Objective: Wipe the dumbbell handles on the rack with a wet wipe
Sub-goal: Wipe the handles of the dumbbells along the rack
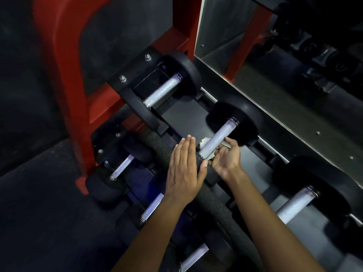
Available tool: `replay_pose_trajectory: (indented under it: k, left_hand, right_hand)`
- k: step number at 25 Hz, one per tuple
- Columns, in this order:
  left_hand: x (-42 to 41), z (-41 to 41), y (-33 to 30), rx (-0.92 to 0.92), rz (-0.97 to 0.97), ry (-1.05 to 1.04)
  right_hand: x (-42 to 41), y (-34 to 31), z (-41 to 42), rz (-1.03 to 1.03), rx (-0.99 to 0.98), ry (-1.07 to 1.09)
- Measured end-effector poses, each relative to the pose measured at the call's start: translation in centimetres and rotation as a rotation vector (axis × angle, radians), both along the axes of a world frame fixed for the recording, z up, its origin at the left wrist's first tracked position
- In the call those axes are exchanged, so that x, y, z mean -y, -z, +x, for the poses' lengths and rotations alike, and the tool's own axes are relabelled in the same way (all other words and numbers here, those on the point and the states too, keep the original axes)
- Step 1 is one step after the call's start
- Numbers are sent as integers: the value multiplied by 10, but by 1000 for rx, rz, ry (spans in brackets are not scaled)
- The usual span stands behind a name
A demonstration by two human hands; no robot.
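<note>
Dim gym corner, dark rubber floor point(39, 203). Red frame point(64, 75): upright of a two-tier dumbbell rack point(188, 112), standing at left, running from top of view down to the floor. Mirror point(294, 55): mounted behind the rack at upper right, reflecting more dumbbells and a red post. Upper tier, three dumbbells with black round heads and knurled steel handles, set side by side and well apart: far dumbbell point(163, 89) at upper left beside the frame; middle dumbbell point(220, 138) at centre; near dumbbell point(300, 203) at right, partly blurred. Lower tier: smaller dumbbells point(121, 166), silver handles showing, heads dark and hard to separate. Black padded rail point(155, 140): runs along the front edge of the upper tier, passing under both forearms. Left hand point(182, 167): fingers straight and together, palm down, lying flat over the near head of the middle dumbbell and the rail, thumb tip touching the near end of the handle. Right hand point(225, 156): fingers curled under the near part of the middle handle, gripping the wipe against it. Wipe point(204, 143): white, crumpled, wrapped beneath the handle, a tuft showing on its left side and an edge on its right between the fingers. Far part of that handle bare.
</note>
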State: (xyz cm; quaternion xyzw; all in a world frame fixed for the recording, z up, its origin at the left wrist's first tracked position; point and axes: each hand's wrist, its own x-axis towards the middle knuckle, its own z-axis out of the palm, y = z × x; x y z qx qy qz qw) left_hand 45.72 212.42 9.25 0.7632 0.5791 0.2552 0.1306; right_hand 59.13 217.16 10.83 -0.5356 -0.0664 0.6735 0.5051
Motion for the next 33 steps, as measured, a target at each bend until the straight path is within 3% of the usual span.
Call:
replay_pose_trajectory:
  k: [12, 17, 22, 26, 33]
  left_hand:
    - [3, -14, -28, -199, -146, 108]
    - [-32, -63, -62, -170, -83, 36]
    - [-101, -119, -90, -216, -160, 2]
    - [-149, -150, -74, -330, -253, 44]
    - [-179, -174, -41, -372, -358, 160]
  right_hand:
    - [29, -23, 7, -50, 595, -75]
    - [8, -71, -13, 138, 1008, -324]
    - [-33, -93, -56, 263, 1187, -385]
    - [-77, -95, -94, 379, 1352, -435]
    - [-149, -61, -148, 654, 1840, -846]
